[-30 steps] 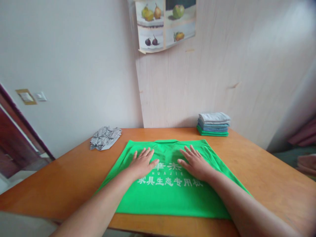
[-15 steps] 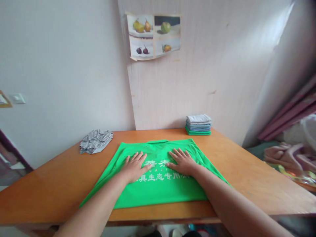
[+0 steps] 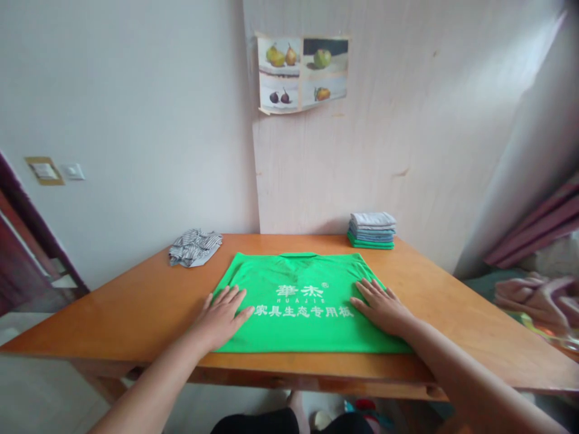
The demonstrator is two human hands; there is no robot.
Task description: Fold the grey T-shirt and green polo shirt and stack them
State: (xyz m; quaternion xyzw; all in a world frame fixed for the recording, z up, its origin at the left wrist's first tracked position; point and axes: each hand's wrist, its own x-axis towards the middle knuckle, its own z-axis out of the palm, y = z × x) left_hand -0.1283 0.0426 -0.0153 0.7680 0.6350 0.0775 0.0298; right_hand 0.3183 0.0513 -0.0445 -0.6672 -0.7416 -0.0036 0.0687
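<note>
A bright green shirt (image 3: 298, 271) with white printed characters lies flat on the wooden table (image 3: 113, 307), its collar toward the wall. My left hand (image 3: 222, 313) rests palm down on the shirt's left edge, fingers spread and flat. On the shirt's right edge lies my right hand (image 3: 380, 304), also flat with fingers apart. Neither hand holds anything.
A stack of folded clothes (image 3: 372, 229) sits at the table's back right by the wall. A crumpled striped garment (image 3: 194, 246) lies at the back left. Pink fabric (image 3: 529, 295) is heaped off the table's right side. A fruit picture (image 3: 302, 72) hangs on the wall.
Both hands slid outward from the shirt's middle to its left and right edges, uncovering the printed text. The camera view shifted slightly.
</note>
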